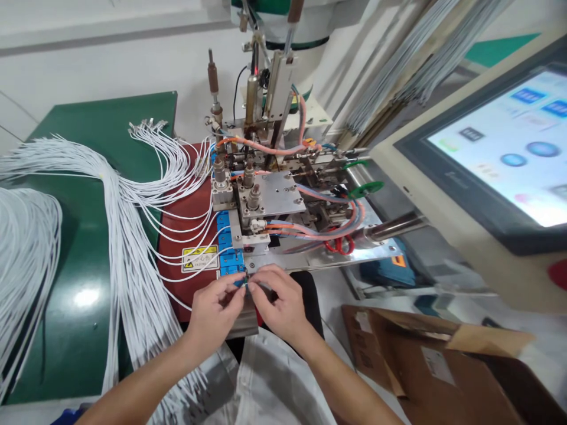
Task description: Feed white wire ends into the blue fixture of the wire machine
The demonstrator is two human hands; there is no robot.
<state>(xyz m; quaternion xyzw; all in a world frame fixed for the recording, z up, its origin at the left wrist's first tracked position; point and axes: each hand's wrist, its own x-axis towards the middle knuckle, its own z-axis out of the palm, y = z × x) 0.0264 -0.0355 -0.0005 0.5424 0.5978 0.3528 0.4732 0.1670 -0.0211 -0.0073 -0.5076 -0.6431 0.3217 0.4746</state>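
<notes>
Head view: left hand (pixel 215 308) and right hand (pixel 278 302) both pinch one blue connector (pixel 241 283) before the machine (pixel 271 195); the wire bundle (pixel 126 260) left of it seems largely unprocessed.

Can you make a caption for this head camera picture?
At a wiring machine, the left hand and right hand pinch a small blue part, white wires spread beside them.

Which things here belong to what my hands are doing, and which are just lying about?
In hand: left hand, right hand, small blue piece pinched between them, blue fixture strip, white wires.
Lying about: cardboard box, touch screen, yellow warning label.
</notes>
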